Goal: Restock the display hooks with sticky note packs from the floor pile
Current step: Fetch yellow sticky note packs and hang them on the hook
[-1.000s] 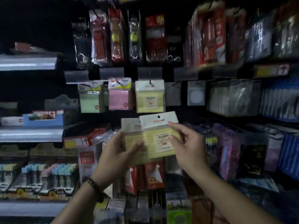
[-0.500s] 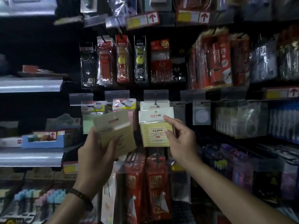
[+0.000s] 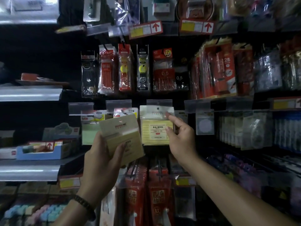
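Observation:
My left hand [image 3: 101, 160] grips a tan-yellow sticky note pack [image 3: 121, 136], tilted, in front of the display's middle row. Just to its right a lined yellow sticky note pack [image 3: 154, 128] hangs on a hook [image 3: 157, 108] under a clear label holder. My right hand [image 3: 180, 139] is at that pack's right edge. Its index finger is stretched up against the white header and its thumb touches the side, while the other fingers are loosely curled. A green pack [image 3: 89, 134] and a pink pack's header [image 3: 125, 110] hang on the hooks to the left, partly hidden by the held pack.
Pen and pencil packs [image 3: 123, 67] hang in the row above, red packs [image 3: 146, 193] in the row below. Clear packets [image 3: 244, 128] fill the hooks on the right. Grey shelves [image 3: 29, 93] with a blue box [image 3: 39, 152] stand at the left.
My right hand carried the yellow pack up to the hook, where it now hangs, and its grip has loosened. My left hand kept its pack and moved slightly left. The view tilted upward.

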`<state>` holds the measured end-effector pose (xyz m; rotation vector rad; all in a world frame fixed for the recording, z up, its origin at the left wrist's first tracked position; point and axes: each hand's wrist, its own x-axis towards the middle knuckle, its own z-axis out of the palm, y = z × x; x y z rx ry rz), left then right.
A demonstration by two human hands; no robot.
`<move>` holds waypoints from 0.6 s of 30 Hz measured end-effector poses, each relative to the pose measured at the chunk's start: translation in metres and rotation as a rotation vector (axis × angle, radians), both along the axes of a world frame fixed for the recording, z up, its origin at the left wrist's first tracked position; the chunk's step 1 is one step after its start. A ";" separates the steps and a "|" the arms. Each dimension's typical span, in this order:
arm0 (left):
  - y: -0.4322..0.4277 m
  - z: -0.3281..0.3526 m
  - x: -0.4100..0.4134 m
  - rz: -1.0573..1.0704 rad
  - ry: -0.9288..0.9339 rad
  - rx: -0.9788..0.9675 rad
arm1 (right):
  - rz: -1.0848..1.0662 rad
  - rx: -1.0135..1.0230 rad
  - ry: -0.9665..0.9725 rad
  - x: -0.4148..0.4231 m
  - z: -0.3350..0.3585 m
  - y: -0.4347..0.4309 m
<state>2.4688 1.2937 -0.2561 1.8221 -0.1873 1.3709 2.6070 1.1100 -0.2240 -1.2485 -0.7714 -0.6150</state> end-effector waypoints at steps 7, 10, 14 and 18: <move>0.004 0.003 0.006 -0.056 0.034 0.010 | -0.099 -0.093 -0.026 0.009 0.005 -0.003; 0.004 0.002 0.008 -0.072 0.047 0.007 | -0.156 -0.163 -0.063 0.011 0.005 -0.005; 0.004 0.003 0.010 -0.110 0.054 -0.006 | -0.280 -0.286 -0.053 0.016 0.003 -0.006; 0.003 0.003 0.018 -0.190 0.072 -0.044 | -0.479 -0.525 -0.082 0.017 0.010 -0.006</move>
